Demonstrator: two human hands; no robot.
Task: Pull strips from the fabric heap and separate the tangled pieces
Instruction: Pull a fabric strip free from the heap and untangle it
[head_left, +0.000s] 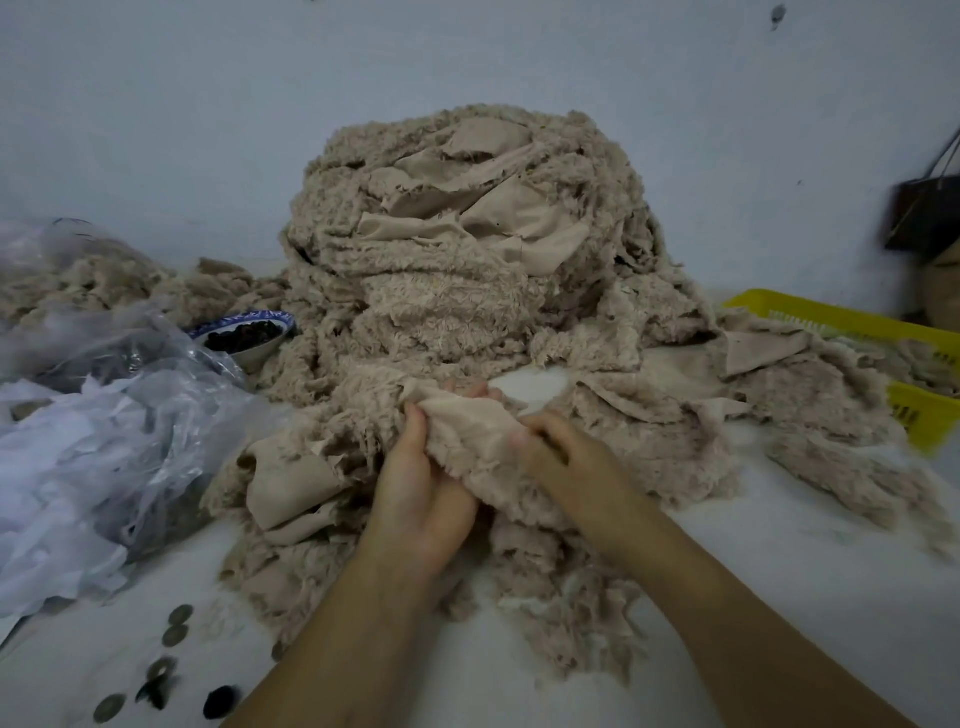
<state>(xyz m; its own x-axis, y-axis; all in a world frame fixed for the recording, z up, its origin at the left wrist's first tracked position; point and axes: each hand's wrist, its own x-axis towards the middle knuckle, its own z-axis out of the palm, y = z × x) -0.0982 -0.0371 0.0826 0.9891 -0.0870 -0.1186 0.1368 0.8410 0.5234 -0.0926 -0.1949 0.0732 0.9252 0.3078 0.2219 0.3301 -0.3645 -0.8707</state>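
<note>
1. Gripping a beige fabric strip (467, 423) with the left hand (421, 493): thumb laid on top, fingers curled underneath, fingertips showing at the far edge.
2. Pinching the same strip just beside it with the right hand (563, 457), fingers curled into the frayed edge. Hands close together, nearly touching, both clamped on the cloth.
3. Held low over the white table (779, 561), at the near foot of the fabric heap (457, 249), smooth side up and fuzzy side below.
4. All around both wrists: loose fuzzy pieces of the same beige cloth, spread toward the near edge.
5. Behind the hands, piled high against the pale wall: the heap itself, mostly shaggy strips, with smooth flat patches near the top.
6. Off to the left: crumpled clear plastic bags (119, 441), and between them and the heap a blue-and-white bowl (257, 356) of something dark, touching the heap's edge.
7. Near the left corner: several coins (179, 616) scattered on the table, some blurred.
8. Off to the right: a yellow basket (831, 318), partly draped with scraps. Beyond it, a dark bag (924, 213) against the wall.
</note>
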